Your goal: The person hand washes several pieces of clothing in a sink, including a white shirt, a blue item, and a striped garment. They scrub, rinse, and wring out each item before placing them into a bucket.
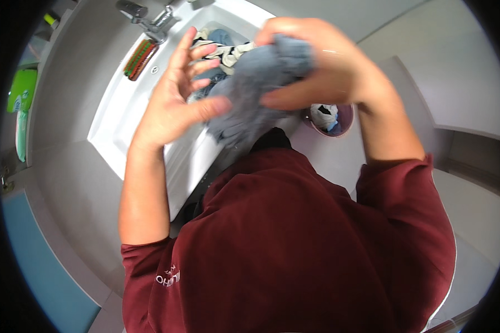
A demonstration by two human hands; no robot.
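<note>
My right hand point(329, 62) grips a bunched grey-blue cloth garment point(258, 79), raised over the near rim of a white laundry sink point(183, 170). Motion blurs both the hand and the cloth. Just left of the garment is my left hand point(171, 100), fingers spread and holding nothing. Its thumb tip comes close to the cloth; whether they touch I cannot tell. Behind, in the basin, lie a cream-and-black patterned cloth point(229, 54) and some blue fabric point(221, 37), partly covered by my hands and the garment.
A scrubbing brush point(141, 60) with green and orange bristles rests on the sink ledge beside a chrome faucet point(150, 23). On the floor at right stands a pinkish bucket point(349, 120) containing light-coloured cloth point(323, 114). A green package point(22, 89) sits along the left wall.
</note>
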